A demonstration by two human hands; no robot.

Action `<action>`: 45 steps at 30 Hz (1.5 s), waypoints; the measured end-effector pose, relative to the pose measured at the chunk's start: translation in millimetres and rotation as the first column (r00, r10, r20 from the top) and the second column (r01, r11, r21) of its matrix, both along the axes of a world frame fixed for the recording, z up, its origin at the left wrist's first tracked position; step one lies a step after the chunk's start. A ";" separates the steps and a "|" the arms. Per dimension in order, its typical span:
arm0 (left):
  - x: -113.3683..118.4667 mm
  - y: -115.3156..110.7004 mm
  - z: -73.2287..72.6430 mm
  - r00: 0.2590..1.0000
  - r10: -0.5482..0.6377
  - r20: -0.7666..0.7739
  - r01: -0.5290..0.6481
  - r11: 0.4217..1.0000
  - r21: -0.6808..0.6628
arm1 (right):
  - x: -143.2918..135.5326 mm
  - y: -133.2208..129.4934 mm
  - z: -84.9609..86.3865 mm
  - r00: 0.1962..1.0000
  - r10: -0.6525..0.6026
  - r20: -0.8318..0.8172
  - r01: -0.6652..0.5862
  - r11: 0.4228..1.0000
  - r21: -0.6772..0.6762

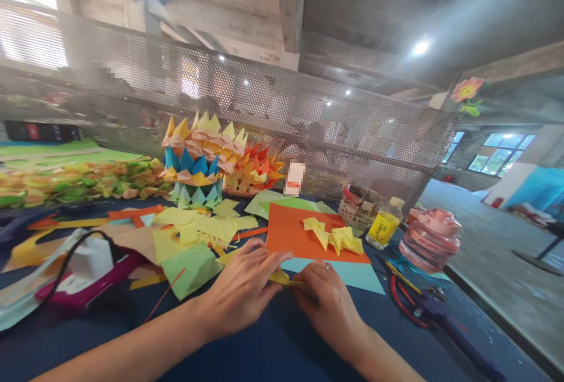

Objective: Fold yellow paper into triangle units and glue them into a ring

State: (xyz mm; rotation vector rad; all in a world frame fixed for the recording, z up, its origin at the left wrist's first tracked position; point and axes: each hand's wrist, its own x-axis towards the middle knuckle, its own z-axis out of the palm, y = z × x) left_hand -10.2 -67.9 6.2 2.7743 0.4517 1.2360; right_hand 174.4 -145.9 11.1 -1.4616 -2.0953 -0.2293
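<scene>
Between both hands, just above the dark blue table (247, 352), is a small folded piece of yellow paper (281, 278). My left hand (244, 282) pinches its left end with thumb and fingers. The other end sits in the closed fingers of my right hand (328, 300), which wears a ring. Beyond the hands lies an orange sheet (286, 226) with a light blue sheet (348, 273) partly under it. Several folded yellow paper pieces (335, 237) rest on the orange sheet. Loose yellow squares and scraps (198, 226) are spread to the left.
Layered folded-paper crowns (194, 173) stand at the back, before a perforated metal screen (264, 94). On the left are a magenta power strip (88, 282) and a paper pile (88, 182). Rightward stand a basket (359, 208), a yellow-labelled bottle (384, 226), a pink jug (429, 241) and a glue gun (445, 317).
</scene>
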 end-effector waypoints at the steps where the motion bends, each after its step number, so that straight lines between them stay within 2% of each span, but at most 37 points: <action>1: 0.2 0.0 0.7 1.000 -0.008 -0.021 0.008 1.000 -0.001 | -0.5 0.1 -0.8 1.000 0.006 0.028 -0.006 1.000 0.017; 6: 2.8 0.3 2.8 0.994 -0.046 -0.102 0.046 0.999 -0.007 | -4.4 0.3 -1.6 0.990 0.043 0.138 -0.052 0.996 0.066; 18: 4.1 -0.8 -3.1 0.994 -0.105 -0.019 0.104 0.994 -0.024 | -6.2 -1.6 -4.8 0.980 0.077 0.186 -0.088 0.995 0.050; 27: 4.2 -3.0 0.2 0.991 -0.128 -0.025 0.128 0.992 0.012 | -12.2 -3.4 -4.5 0.967 0.111 0.228 -0.129 0.989 0.067; 36: 1.5 5.4 -3.3 0.992 -0.034 -0.119 0.033 0.999 -0.005 | -8.3 -1.7 -5.2 0.992 0.006 0.123 -0.005 1.000 -0.006; 45: 1.3 5.0 -3.1 0.981 -0.013 -0.193 0.008 1.000 -0.030 | -6.8 -0.2 -5.9 0.994 -0.018 0.106 0.020 1.000 -0.019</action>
